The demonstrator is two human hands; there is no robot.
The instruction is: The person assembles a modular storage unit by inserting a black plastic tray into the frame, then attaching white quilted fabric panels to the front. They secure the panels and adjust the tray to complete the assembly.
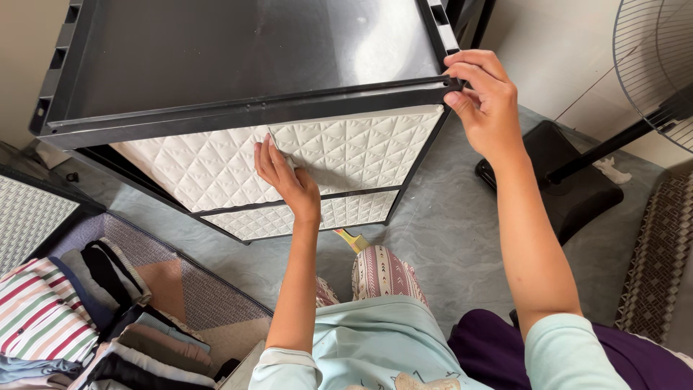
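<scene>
Item, as I read it: white quilted drawer at cabinet front, left hand flat on it holding nothing, right hand pinching the cabinet's front right corner; risk: pinched fingers, crooked jamming.

We see a grey marbled floor carrying a black drawer cabinet with white quilted fronts. To our right a fan's black base stands on it, beside a woven mat. To our left an open drawer rests on the floor.
</scene>
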